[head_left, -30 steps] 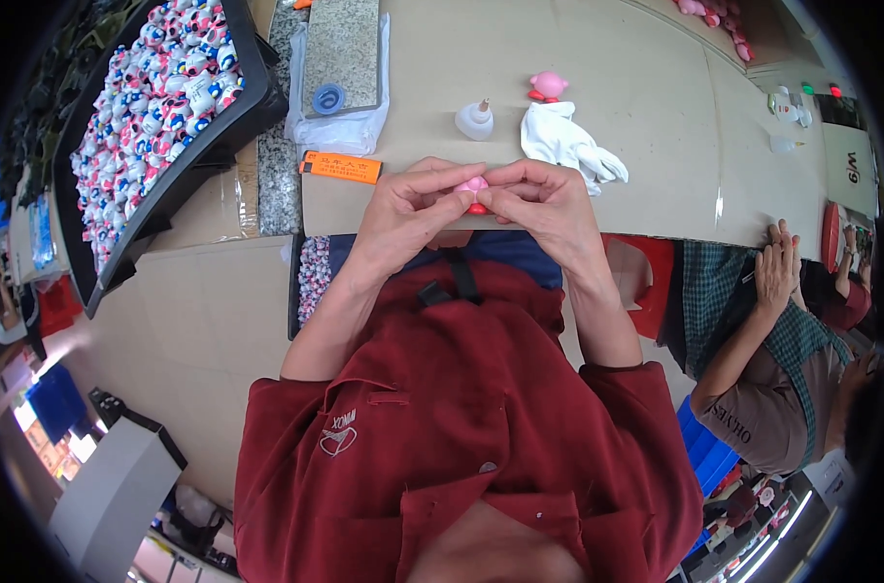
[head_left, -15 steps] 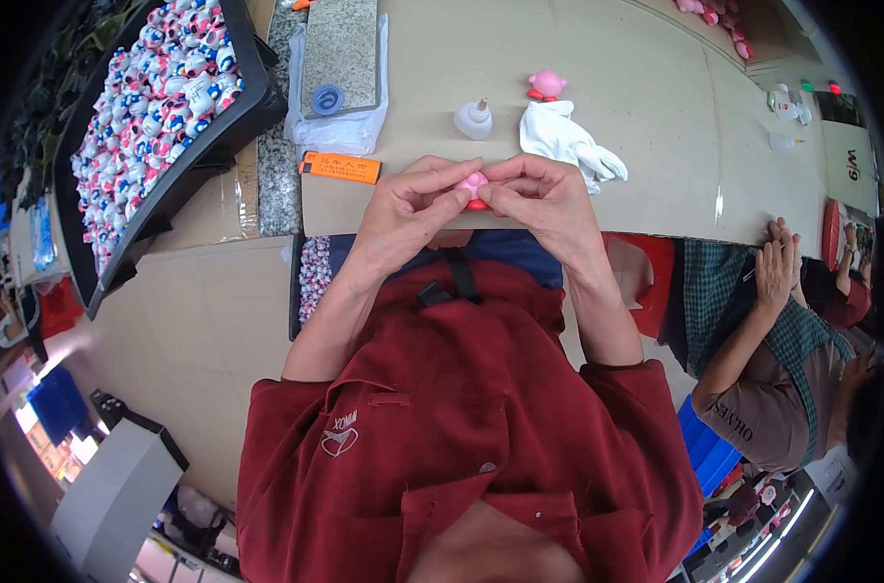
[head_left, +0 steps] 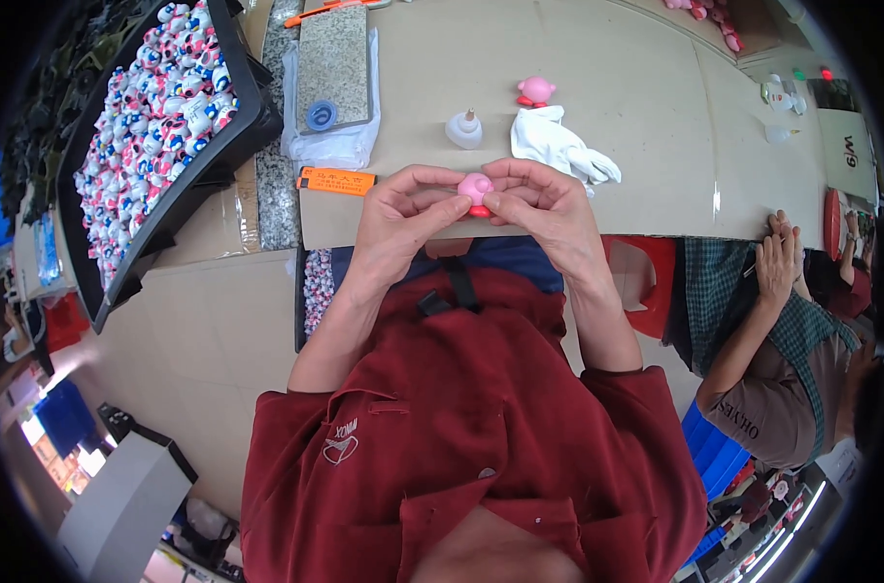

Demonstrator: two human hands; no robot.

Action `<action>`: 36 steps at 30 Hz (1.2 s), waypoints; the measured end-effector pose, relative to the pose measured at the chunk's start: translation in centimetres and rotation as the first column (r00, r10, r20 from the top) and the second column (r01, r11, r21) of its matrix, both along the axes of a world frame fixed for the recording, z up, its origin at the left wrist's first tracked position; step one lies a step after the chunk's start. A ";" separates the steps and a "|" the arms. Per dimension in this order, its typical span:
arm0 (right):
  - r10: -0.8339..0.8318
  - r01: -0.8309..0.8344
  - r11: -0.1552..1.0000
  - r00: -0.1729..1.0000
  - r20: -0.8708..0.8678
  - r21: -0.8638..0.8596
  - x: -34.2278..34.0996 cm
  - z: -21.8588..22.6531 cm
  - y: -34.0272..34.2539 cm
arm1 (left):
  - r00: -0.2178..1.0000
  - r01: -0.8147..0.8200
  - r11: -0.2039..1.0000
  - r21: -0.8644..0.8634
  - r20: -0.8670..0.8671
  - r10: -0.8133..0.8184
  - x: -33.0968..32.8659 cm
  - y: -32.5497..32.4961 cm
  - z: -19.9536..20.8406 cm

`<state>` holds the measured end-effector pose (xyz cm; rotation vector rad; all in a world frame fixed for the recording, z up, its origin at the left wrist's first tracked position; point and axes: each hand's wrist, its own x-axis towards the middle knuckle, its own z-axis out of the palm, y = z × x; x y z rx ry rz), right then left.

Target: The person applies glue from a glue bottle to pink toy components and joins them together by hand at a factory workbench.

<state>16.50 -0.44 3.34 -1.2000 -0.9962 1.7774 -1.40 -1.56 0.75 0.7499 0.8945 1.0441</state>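
Note:
A small round pink toy figure (head_left: pixel 475 188) with a red foot is pinched between the fingertips of both my hands above the near edge of the cardboard-covered table (head_left: pixel 646 136). My left hand (head_left: pixel 403 219) grips it from the left, my right hand (head_left: pixel 539 206) from the right. Another pink figure (head_left: pixel 534 90) stands farther back on the table, next to a small white glue bottle (head_left: pixel 463 129) and a crumpled white cloth (head_left: pixel 557 144).
A black tray (head_left: pixel 223 136) full of several pink, white and blue toy parts sits at the left. An orange box (head_left: pixel 336 181), a granite slab (head_left: pixel 332 58) and a blue tape roll (head_left: pixel 321 116) lie nearby. Another person's hand (head_left: pixel 778 262) rests on the table edge at the right.
Both hands have lifted the pink figure slightly and turned it, so more of its round body shows between the fingertips. The view has shifted a little.

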 end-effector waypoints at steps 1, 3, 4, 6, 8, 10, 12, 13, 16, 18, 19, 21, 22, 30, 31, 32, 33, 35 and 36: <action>-0.012 0.012 1.000 1.000 0.007 0.028 0.0 -0.2 0.0 | 1.000 0.001 1.000 -0.002 0.000 -0.001 0.1 0.0 0.0; -0.005 0.004 1.000 0.999 0.034 0.031 -0.1 -0.1 0.0 | 1.000 -0.005 1.000 -0.007 0.011 0.005 0.1 0.1 0.1; 0.001 -0.003 0.999 0.998 0.063 0.037 -0.2 0.0 0.0 | 1.000 -0.006 1.000 -0.009 0.009 0.007 0.1 0.1 0.0; 0.003 -0.006 0.999 0.998 0.064 0.041 -0.3 0.0 0.0 | 1.000 -0.003 1.000 0.014 0.002 0.003 0.1 0.2 -0.1; 0.005 -0.008 0.999 0.998 0.065 0.044 -0.4 0.0 0.0 | 1.000 0.000 1.000 0.015 0.009 0.000 0.0 0.3 -0.1; 0.002 -0.008 0.998 0.996 0.091 0.067 -0.5 0.0 0.0 | 1.000 0.004 1.000 0.015 0.016 -0.004 0.0 0.3 -0.2; -0.002 -0.004 0.998 0.997 0.083 0.069 -0.6 0.0 -0.1 | 1.000 -0.001 1.000 0.020 0.026 0.000 0.0 0.3 -0.2; -0.006 0.001 0.997 0.997 0.075 0.072 -0.6 0.0 -0.1 | 1.000 0.000 1.000 0.019 0.026 0.000 0.0 0.3 -0.3; -0.013 0.006 0.996 0.997 0.075 0.084 -0.7 0.0 -0.1 | 1.000 0.004 1.000 0.016 -0.010 -0.004 0.0 0.2 -0.2; -0.014 0.007 0.996 0.997 0.076 0.089 -0.7 -0.1 -0.1 | 1.000 -0.004 1.000 0.012 -0.001 0.004 0.0 0.2 -0.1; -0.015 0.008 0.996 0.997 0.076 0.094 -0.7 -0.1 -0.2 | 1.000 -0.005 1.000 0.012 -0.001 0.005 0.1 0.2 -0.2; -0.016 0.009 0.996 0.997 0.077 0.091 -0.7 -0.1 -0.2 | 1.000 -0.010 1.000 0.011 -0.007 0.010 0.1 0.2 -0.1; -0.017 0.010 0.996 0.997 0.077 0.088 -0.7 -0.1 -0.2 | 1.000 -0.010 1.000 0.012 -0.007 0.010 0.1 0.2 -0.2; -0.030 0.026 0.996 0.998 0.052 0.088 -0.8 -0.2 -0.3 | 0.999 -0.013 1.000 -0.003 -0.029 0.013 0.1 0.2 0.1; -0.029 0.025 0.996 0.998 0.052 0.089 -0.8 -0.2 -0.3 | 0.999 -0.013 1.000 -0.003 -0.029 0.013 0.2 0.3 0.1; -0.028 0.024 0.996 0.998 0.052 0.090 -0.8 -0.2 -0.3 | 1.000 -0.011 1.000 -0.004 -0.027 0.011 0.2 0.3 0.2; -0.034 0.029 0.995 0.998 0.056 0.091 -0.8 -0.2 -0.3 | 1.000 -0.010 1.000 -0.005 -0.024 0.010 0.2 0.3 0.2; -0.039 0.033 0.995 0.997 0.061 0.092 -0.9 -0.3 -0.3 | 0.999 -0.012 1.000 -0.003 -0.031 0.012 0.1 0.3 0.1; -0.039 0.033 0.995 0.998 0.058 0.098 -0.9 -0.4 -0.2 | 0.999 -0.012 1.000 -0.002 -0.038 0.012 0.1 0.3 0.0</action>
